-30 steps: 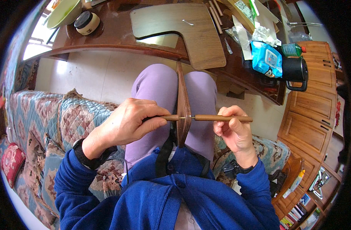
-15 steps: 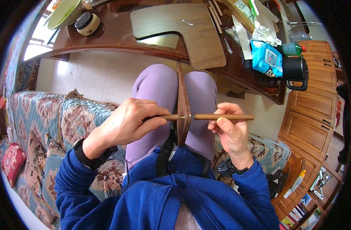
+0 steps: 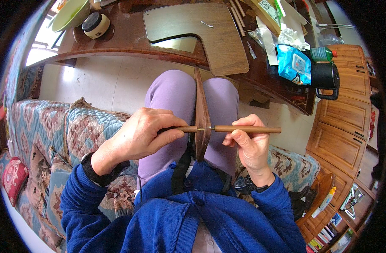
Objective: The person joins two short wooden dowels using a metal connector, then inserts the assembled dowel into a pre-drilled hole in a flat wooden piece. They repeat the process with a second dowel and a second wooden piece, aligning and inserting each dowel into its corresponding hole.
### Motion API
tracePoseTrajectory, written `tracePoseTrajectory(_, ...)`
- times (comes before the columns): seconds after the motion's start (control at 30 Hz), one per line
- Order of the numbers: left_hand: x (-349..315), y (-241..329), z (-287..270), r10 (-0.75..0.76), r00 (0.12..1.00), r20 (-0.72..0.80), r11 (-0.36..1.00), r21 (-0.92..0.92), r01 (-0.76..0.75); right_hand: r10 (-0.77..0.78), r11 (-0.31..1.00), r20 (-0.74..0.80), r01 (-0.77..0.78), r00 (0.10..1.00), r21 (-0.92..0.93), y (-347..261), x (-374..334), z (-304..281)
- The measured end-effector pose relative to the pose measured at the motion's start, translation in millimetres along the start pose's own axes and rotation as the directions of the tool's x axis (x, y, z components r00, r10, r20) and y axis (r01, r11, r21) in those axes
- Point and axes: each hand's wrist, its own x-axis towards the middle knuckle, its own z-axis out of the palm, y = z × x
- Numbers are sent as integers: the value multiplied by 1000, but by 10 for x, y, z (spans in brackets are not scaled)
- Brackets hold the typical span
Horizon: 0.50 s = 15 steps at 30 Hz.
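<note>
A brown wooden rod (image 3: pixel 189 129) is clasped between the thumb and fingers of the left hand (image 3: pixel 142 133), its outer part hidden by the palm. A matching right-hand rod (image 3: pixel 247 129) is pinched lightly by the right hand (image 3: pixel 252 147), the thumb set against its lower side and its outer end left free. Both rods are laid out in nearly one line, left to right, and between them a dark wooden panel (image 3: pixel 203 111) is stood almost edge-on. Each rod is kept just apart from the panel — a short metal pin (image 3: pixel 213 128) is shown bridging the right gap, and another (image 3: pixel 201 129) the left. The panel's long axis is set across the rods and pointed away from the body; neither hand is clearly nearer to it. It is flanked by the thighs (image 3: pixel 172 92), its far end brought up to the near edge of the surface (image 3: pixel 129 40) — whether contact is made cannot be told. Beyond, an L-shaped board (image 3: pixel 224 52) is laid flat along that edge.
</note>
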Motion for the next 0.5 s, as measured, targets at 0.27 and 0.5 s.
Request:
tracePoseTrajectory(0.27,-2,1,6,-14,1000,-1,1000,8,14,-16,1000,-18,17,1000,16,53,2,16)
tracePoseTrajectory(0.5,2,6,8,-22,1000,-1,1000,0,22,-83,997,18,83,996,-8,61,9,18)
